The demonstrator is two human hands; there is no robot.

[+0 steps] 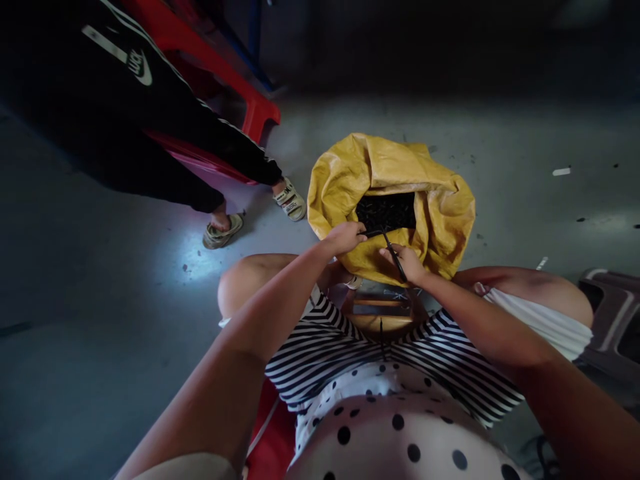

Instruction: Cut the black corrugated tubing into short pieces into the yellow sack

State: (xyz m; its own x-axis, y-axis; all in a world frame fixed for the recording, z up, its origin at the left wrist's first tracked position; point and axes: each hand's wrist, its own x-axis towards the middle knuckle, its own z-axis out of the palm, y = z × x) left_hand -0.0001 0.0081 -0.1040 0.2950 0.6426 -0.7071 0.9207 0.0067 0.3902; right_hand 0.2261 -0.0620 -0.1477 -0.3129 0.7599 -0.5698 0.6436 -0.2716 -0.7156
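A yellow woven sack (395,167) stands between my knees, its top rolled outward. Through its mouth I see many small black pieces (387,210). At the near left rim, my left hand (345,238) is closed with its fingertips on a thin black piece (371,233). My right hand (407,263), at the near right rim, is wrapped round a slim black tool (395,256). The tool's tip points up and left, close to the piece in my left hand. Whether the tool has two blades or handles is too small to make out.
A person in black trousers (170,120) and sandals (289,200) is at the left, beside a red plastic stool (220,60). A brown wooden frame (380,321) lies between my legs. A grey stool (613,313) stands at the right. Small scraps dot the grey floor (520,213).
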